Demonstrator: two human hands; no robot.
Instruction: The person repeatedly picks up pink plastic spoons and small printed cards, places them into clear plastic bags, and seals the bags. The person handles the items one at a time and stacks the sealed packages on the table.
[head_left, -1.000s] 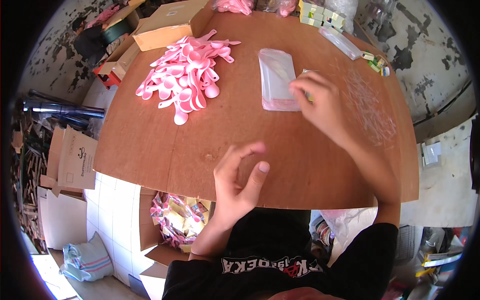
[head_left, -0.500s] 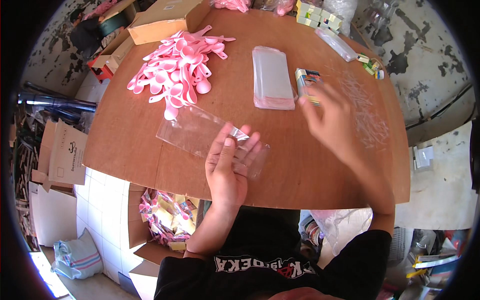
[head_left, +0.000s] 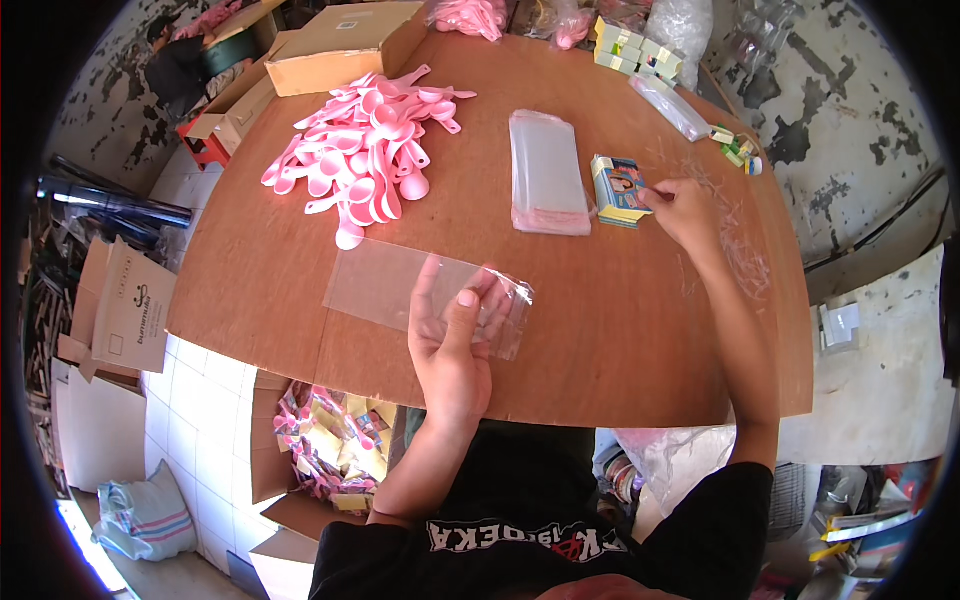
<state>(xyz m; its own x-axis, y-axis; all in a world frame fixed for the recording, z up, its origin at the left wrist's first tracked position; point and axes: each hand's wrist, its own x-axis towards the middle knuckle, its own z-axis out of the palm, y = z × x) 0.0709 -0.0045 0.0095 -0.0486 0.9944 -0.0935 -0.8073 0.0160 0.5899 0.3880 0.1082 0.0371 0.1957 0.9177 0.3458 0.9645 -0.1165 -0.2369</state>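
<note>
My left hand [head_left: 450,350] holds a clear, flat plastic bag [head_left: 370,290], the thumb over it and the fingers behind, above the near middle of the table. At the right edge of a small stack of printed cards [head_left: 615,185], my right hand [head_left: 692,215] has thumb and forefinger closed on a card's edge. Just left of the cards lies a thick stack of clear plastic bags [head_left: 548,175]. A heap of pink plastic scoops [head_left: 365,150] covers the table's far left, its nearest scoop close to the held bag.
A closed cardboard box [head_left: 345,45] stands at the back left. Thin clear strips [head_left: 745,260] litter the right side. Below the near edge, an open carton [head_left: 270,440] holds packed pink scoops and cards. A person [head_left: 175,65] is at the far left.
My right hand has come down onto the right edge of the card stack, its fingers closing there. My left hand still holds the bag, now turned a little flatter.
</note>
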